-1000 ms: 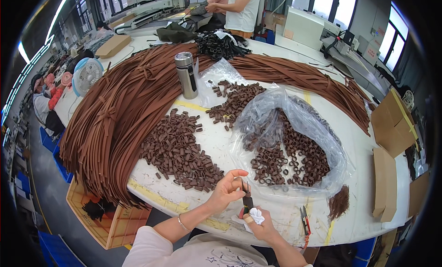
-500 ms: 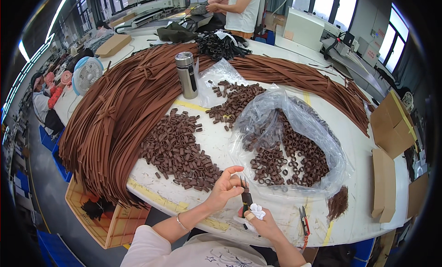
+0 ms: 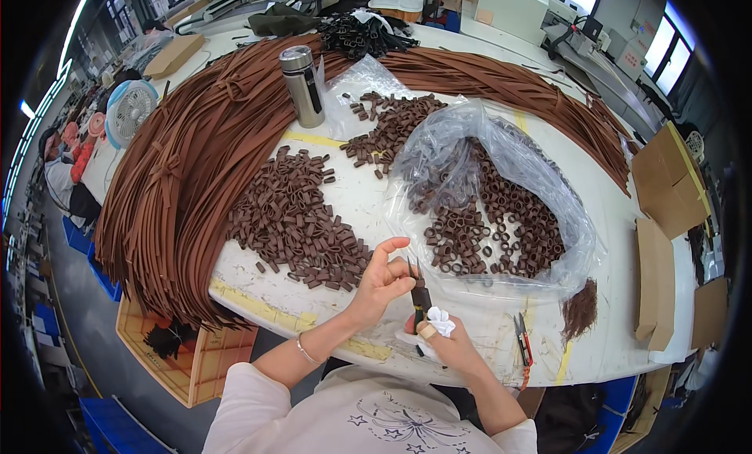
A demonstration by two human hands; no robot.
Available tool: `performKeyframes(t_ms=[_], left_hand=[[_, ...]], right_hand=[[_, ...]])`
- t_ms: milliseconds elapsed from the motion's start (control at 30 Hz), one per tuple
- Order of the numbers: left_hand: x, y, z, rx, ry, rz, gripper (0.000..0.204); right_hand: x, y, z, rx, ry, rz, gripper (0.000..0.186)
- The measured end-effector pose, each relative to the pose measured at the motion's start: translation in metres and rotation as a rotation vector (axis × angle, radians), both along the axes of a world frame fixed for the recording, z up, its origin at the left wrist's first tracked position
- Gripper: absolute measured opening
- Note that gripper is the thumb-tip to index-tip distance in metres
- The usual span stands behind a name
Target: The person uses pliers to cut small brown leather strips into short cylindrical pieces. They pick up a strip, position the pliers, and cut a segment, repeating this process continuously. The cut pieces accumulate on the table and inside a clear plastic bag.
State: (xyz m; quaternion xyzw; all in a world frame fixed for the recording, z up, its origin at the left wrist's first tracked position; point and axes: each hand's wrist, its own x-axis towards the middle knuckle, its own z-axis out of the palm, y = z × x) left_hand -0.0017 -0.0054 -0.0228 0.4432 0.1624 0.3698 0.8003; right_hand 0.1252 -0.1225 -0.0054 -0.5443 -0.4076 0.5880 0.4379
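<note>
In my right hand [image 3: 450,346], fingers wrapped round, are black narrow-tipped pliers [image 3: 422,303], tips upward. Crumpled white cloth or tissue [image 3: 441,322] is bunched at the same hand, and a tan strip is wrapped round its thumb. A dark brown piece, seemingly a strap loop [image 3: 418,285], sits around the jaws. My left hand [image 3: 377,288] is beside the tips, index finger raised and thumb apart from it, close to the jaws; its other fingers are partly hidden. Brown strap loops [image 3: 301,219] lie in a heap ahead of it.
An open clear plastic bag [image 3: 580,242] holds many round brown loops. Long brown straps [image 3: 180,172] cover the table's left and back. A steel flask [image 3: 302,87], red-handled snips [image 3: 522,340], brown scraps [image 3: 580,309] and cardboard boxes [image 3: 654,285] stand or lie around.
The whole view has tilted downward, so the table and hands appear higher. My hands keep nearly the same pose around the pliers.
</note>
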Motion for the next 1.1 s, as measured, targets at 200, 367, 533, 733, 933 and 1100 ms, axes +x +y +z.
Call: performKeyframes(t_ms=[200, 367, 533, 733, 933, 1100], left_hand=[[0.019, 0.033, 0.026, 0.212, 0.201, 0.008, 0.025], [0.049, 0.07, 0.045, 1.279, 0.708, 0.161, 0.006], [-0.004, 0.064, 0.052, 1.275, 1.022, -0.264, 0.009], [-0.012, 0.061, 0.016, 1.679, 1.05, -0.246, 0.01], [-0.007, 0.066, 0.007, 1.743, 1.029, -0.229, 0.012], [-0.012, 0.055, 0.031, 0.551, 0.617, -0.298, 0.019]], right_hand=[[0.007, -0.016, 0.019, -0.168, 0.451, -0.06, 0.027], [0.008, -0.029, 0.011, -0.15, 0.287, -0.04, 0.025], [0.012, -0.045, 0.012, -0.165, 0.199, -0.031, 0.023], [0.007, -0.042, 0.019, -0.156, 0.153, 0.041, 0.025], [0.005, -0.037, 0.019, -0.086, -0.005, 0.11, 0.029], [0.008, -0.033, 0.023, -0.156, 0.082, 0.028, 0.031]])
